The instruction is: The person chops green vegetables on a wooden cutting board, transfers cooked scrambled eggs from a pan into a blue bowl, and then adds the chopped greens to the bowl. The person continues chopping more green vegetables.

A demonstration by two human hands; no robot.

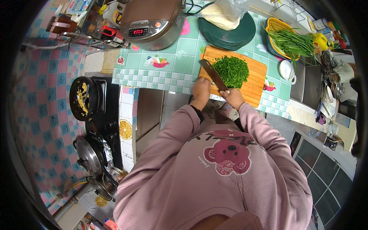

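A wooden cutting board (255, 82) lies on the counter in front of me, bearing a heap of finely chopped green chives (231, 72). My right hand (234, 97) is closed around the handle of a kitchen knife (214, 74). Its broad dark blade slants up and leftward across the board, along the left side of the heap. At the board's near left corner is my left hand (201, 91), fingers curled together; whatever they may hold is hidden. Small pale bits lie on the board between that hand and the blade.
Behind the board, dough in a plastic bag (222, 17) rests on a dark green round board (245, 34). A rice cooker (153, 23) stands back left. Whole chives (291, 42) fill a yellow basket (274, 25) at right, near a white bowl (286, 70). Leftward, a frying pan (74, 109) holds yellow scrambled egg.
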